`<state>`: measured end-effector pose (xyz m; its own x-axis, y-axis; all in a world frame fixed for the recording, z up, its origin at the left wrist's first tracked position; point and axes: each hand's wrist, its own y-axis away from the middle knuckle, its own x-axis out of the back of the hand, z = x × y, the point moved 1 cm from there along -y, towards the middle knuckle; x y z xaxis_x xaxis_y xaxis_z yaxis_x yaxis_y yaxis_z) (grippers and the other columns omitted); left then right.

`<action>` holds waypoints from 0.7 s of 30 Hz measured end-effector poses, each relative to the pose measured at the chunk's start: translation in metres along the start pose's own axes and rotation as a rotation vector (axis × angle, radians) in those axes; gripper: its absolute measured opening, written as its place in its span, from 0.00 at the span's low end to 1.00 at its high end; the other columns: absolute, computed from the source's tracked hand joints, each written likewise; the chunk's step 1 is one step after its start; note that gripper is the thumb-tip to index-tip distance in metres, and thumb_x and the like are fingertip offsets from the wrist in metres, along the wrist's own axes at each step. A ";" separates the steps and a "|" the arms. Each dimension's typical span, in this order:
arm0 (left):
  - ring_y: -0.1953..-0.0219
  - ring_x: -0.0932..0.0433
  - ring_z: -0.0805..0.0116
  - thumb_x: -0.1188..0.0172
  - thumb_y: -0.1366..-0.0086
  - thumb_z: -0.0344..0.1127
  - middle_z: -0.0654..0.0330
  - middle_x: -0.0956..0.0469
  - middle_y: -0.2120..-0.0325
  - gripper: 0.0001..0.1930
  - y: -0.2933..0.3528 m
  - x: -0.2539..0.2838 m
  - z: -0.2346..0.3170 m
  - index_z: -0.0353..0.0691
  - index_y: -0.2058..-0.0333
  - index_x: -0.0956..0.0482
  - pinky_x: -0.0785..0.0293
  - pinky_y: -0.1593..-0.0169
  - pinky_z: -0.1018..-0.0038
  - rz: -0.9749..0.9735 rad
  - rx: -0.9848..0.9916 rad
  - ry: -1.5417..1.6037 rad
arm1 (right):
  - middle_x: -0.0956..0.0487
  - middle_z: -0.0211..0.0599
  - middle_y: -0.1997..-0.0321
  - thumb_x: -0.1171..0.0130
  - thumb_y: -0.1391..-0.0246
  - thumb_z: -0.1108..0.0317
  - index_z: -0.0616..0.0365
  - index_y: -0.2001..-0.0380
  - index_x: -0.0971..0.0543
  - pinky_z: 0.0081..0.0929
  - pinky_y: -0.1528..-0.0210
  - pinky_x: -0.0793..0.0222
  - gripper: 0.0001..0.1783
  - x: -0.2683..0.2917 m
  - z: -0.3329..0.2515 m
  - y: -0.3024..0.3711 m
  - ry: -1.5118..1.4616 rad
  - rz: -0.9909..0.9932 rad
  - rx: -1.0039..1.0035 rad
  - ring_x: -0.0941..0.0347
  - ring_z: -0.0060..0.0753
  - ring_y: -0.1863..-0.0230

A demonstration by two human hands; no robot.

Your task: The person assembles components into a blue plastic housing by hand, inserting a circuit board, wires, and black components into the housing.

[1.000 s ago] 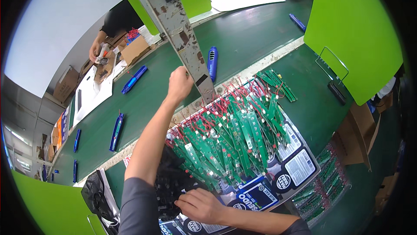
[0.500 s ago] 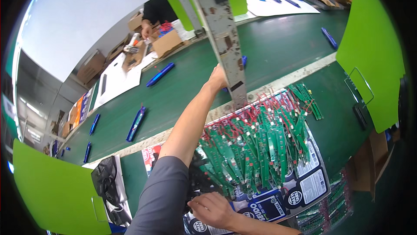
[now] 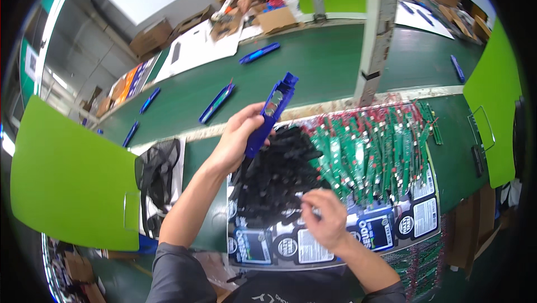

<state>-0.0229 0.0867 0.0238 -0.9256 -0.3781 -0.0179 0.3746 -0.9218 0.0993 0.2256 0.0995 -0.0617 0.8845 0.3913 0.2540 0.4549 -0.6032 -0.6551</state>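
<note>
My left hand (image 3: 234,141) is wrapped round the lower part of a long blue plastic casing (image 3: 272,117), which is held tilted above the near edge of the belt. Its open side shows round silvery shapes inside. A heap of slim black parts (image 3: 279,171) lies just below. My right hand (image 3: 329,222) is at the heap's near right edge, its fingers pinched together; what they hold, if anything, is too small to name. Beside the heap, to the right, are many narrow green circuit boards (image 3: 366,154) with red wires, spread on a printed cardboard sheet (image 3: 307,245).
A green conveyor belt (image 3: 319,51) runs across, carrying blue casings such as this one (image 3: 217,103). A worn metal post (image 3: 381,34) stands at its near edge. Lime panels (image 3: 78,174) flank the bench. A black mesh bag (image 3: 158,163) lies left. Across the belt is another person's hand (image 3: 244,2).
My left hand has come back from beside the post over the belt and now holds the blue casing. The view has swung left. My right hand has shifted at the black heap.
</note>
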 end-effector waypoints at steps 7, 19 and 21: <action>0.61 0.19 0.69 0.45 0.29 0.32 0.48 0.20 0.52 0.22 0.115 -0.010 -0.046 0.32 0.39 0.32 0.20 0.60 0.74 0.041 0.035 0.258 | 0.18 0.38 0.61 0.35 0.47 0.83 0.67 0.60 0.19 0.18 0.62 0.26 0.10 0.002 0.011 -0.005 -0.258 0.029 -0.437 0.21 0.21 0.66; 0.62 0.19 0.73 0.45 0.28 0.27 0.55 0.19 0.59 0.15 0.162 -0.056 -0.082 0.29 0.45 0.29 0.21 0.60 0.76 -0.004 0.023 0.319 | 0.27 0.37 0.61 0.31 0.57 0.81 0.60 0.66 0.17 0.27 0.60 0.34 0.11 0.009 -0.070 -0.038 0.297 -0.114 -0.038 0.29 0.31 0.60; 0.61 0.22 0.79 0.43 0.28 0.29 0.59 0.20 0.59 0.16 0.164 -0.060 -0.083 0.30 0.45 0.29 0.21 0.59 0.79 -0.034 0.025 0.307 | 0.28 0.36 0.63 0.30 0.59 0.79 0.58 0.68 0.17 0.30 0.60 0.36 0.11 0.006 -0.070 -0.036 0.350 -0.093 0.006 0.32 0.34 0.60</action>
<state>0.0982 -0.0490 -0.0415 -0.8768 -0.3583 -0.3206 0.3383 -0.9336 0.1182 0.2216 0.0755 0.0131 0.8216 0.1815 0.5404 0.5352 -0.5717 -0.6218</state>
